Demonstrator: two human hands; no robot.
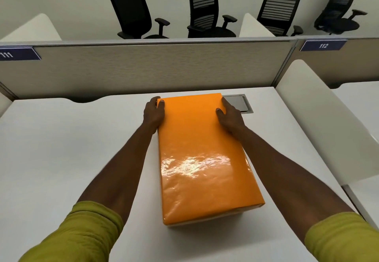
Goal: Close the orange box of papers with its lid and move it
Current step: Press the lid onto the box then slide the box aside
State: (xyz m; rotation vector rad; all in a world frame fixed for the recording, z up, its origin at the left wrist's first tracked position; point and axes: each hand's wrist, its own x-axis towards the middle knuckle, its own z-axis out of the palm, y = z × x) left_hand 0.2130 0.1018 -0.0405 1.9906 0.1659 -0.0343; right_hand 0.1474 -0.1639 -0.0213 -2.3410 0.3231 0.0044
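Both hands, left [153, 114] and right [230, 116], clasp the far end of the lidded box [203, 159] mid-desk [61, 149], so lifting by the lid alone, I judge, could leave the paper-heavy base behind.

Two numbers can be read, both on dark blue plates with white digits fixed to the top rail of the partition [143, 65]. The left plate [16, 54] reads "111". The right plate [323, 45] reads "112".
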